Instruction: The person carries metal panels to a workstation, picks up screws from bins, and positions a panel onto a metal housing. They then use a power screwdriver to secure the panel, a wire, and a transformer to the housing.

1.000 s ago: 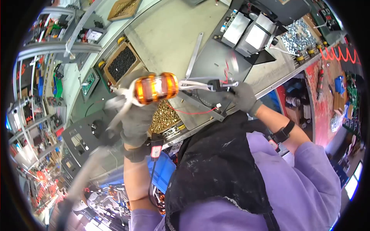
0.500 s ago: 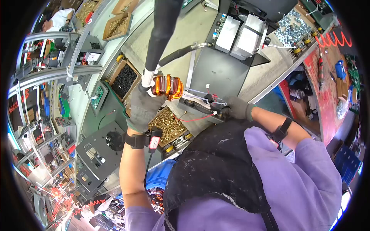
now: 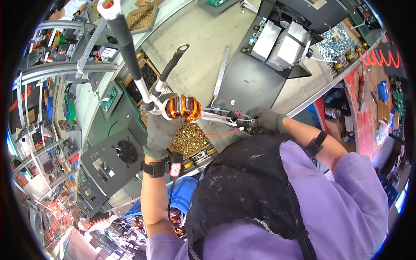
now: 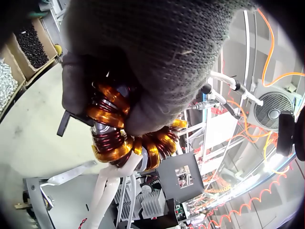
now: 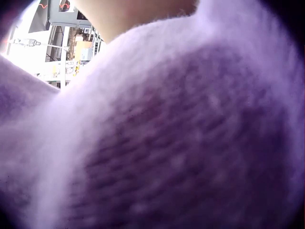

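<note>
Head view: your gloved left hand [image 3: 162,128] is wrapped round the toroid coil [image 3: 183,107] and holds it in the air over the near edge of the bench [image 3: 195,39].

Agreed, and your left wrist view shows it close up: the fingers [image 4: 143,112] curl over the copper windings, clamped on. What of your right hand [image 3: 265,119]?

It's gloved too. Its fingers are curled, pinching the far ends of the white leads [image 3: 216,118] that run out of the coil, just above the near edge of the black chassis plate [image 3: 247,82]. Your right wrist view gives only your purple sleeve [image 5: 181,143], so that rests on the head view alone.

Fine. Two thick black-sleeved cables [image 3: 124,43] stand up from the coil, away from you, each ending in a ring lug. A thin red wire [image 3: 215,133] hangs below the white leads.

Under your left hand, the tray of brass screws [image 3: 188,139] sits at the bench's near edge. The tray of black screws [image 3: 147,76] lies at its left edge.

Farther out, a flat metal strip [image 3: 221,71] lies along the chassis plate's left side, and two white blocks [image 3: 277,39] stand at its far end. The bin of silver nuts [image 3: 336,39] is by the bench's right edge.
</note>
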A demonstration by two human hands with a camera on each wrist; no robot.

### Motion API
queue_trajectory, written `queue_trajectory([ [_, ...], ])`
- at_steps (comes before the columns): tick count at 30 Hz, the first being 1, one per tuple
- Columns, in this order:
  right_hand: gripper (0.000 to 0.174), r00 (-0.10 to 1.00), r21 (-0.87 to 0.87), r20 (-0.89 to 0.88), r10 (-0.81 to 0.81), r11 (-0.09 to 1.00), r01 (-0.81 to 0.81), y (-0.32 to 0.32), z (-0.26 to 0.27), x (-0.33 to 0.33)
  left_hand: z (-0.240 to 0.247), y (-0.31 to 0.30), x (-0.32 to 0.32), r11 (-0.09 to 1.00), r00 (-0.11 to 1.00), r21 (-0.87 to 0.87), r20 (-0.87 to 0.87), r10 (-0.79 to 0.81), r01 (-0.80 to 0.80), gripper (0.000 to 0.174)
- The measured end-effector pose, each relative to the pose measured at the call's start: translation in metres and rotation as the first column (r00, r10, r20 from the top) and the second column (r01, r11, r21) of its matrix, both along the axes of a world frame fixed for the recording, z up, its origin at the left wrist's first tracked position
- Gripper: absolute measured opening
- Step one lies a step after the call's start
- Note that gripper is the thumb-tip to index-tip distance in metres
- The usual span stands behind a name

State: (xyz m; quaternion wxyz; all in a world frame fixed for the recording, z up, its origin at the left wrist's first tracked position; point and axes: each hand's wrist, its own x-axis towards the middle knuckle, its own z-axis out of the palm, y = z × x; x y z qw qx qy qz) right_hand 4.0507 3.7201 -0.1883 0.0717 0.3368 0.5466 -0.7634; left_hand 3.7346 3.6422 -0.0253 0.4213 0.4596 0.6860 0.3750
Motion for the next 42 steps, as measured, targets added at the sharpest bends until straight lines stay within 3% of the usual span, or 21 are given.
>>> queue_trajectory([
  [2, 0.011, 1.000, 0.006, -0.005, -0.004, 1.000, 0.004, -0.002, 0.007, 0.002, 0.001, -0.010, 0.002, 0.998, 0.999, -0.068, 0.047, 0.009, -0.006, 0.046],
  [4, 0.011, 1.000, 0.014, -0.010, -0.011, 1.000, 0.011, 0.000, 0.019, 0.005, 0.010, -0.018, 0.013, 0.989, 0.972, 0.046, 0.200, 0.126, -0.138, 0.045],
  [6, 0.011, 0.997, -0.062, 0.077, -0.021, 0.998, 0.026, -0.001, 0.029, 0.005, 0.008, -0.032, 0.004, 0.996, 0.990, -0.053, 0.119, 0.081, -0.075, 0.050],
  [9, 0.012, 0.977, -0.105, 0.214, -0.003, 0.994, 0.027, 0.004, 0.035, -0.004, 0.009, -0.034, 0.006, 0.996, 0.993, -0.027, 0.081, 0.091, -0.089, 0.046],
  [13, 0.015, 0.973, -0.085, 0.228, 0.012, 0.996, 0.008, 0.008, 0.030, -0.006, 0.015, -0.029, 0.009, 0.997, 0.997, -0.043, 0.041, 0.065, -0.063, 0.045],
  [15, 0.016, 0.995, 0.027, 0.079, -0.054, 0.998, 0.052, -0.001, 0.014, -0.001, 0.016, -0.029, 0.009, 0.997, 0.997, -0.046, 0.050, 0.061, -0.059, 0.045],
  [19, 0.015, 0.983, -0.003, 0.081, -0.166, 0.986, 0.167, -0.004, 0.015, -0.005, 0.014, -0.032, 0.008, 0.995, 0.994, -0.050, 0.059, 0.089, -0.086, 0.046],
  [21, 0.014, 0.979, -0.074, 0.201, -0.029, 0.996, 0.045, 0.006, 0.043, -0.006, 0.014, -0.035, 0.006, 0.994, 0.994, -0.060, 0.057, 0.098, -0.094, 0.046],
  [23, 0.013, 0.975, -0.108, 0.221, -0.038, 0.992, 0.063, 0.007, 0.038, -0.004, 0.016, -0.037, 0.005, 0.997, 0.996, -0.073, -0.093, 0.018, -0.024, 0.046],
  [29, 0.020, 0.965, -0.109, 0.256, -0.050, 0.991, 0.081, 0.009, 0.040, -0.006, 0.030, -0.031, 0.015, 1.000, 0.988, -0.015, -0.151, 0.014, -0.016, 0.045],
  [30, 0.022, 0.961, -0.074, 0.273, -0.035, 0.996, 0.057, 0.009, 0.041, -0.007, 0.030, -0.031, 0.016, 1.000, 0.988, -0.013, -0.152, 0.015, -0.017, 0.045],
  [32, 0.024, 0.964, -0.065, 0.265, -0.035, 0.996, 0.054, 0.008, 0.025, -0.008, 0.029, -0.031, 0.018, 0.998, 0.998, 0.012, 0.022, 0.067, -0.067, 0.046],
  [37, 0.019, 0.958, -0.080, 0.276, -0.072, 0.992, 0.098, -0.006, -0.001, -0.011, 0.029, -0.031, 0.018, 0.998, 0.997, -0.021, -0.024, 0.067, -0.067, 0.047],
  [39, 0.027, 0.974, 0.075, 0.210, -0.086, 0.995, 0.072, -0.004, 0.019, -0.013, 0.030, -0.032, 0.019, 0.998, 0.997, -0.020, -0.054, 0.052, -0.053, 0.047],
  [42, 0.026, 0.965, -0.038, 0.263, 0.020, 0.999, -0.010, 0.005, 0.045, -0.012, 0.034, -0.030, 0.024, 0.993, 0.992, 0.008, 0.059, 0.116, -0.116, 0.044],
])
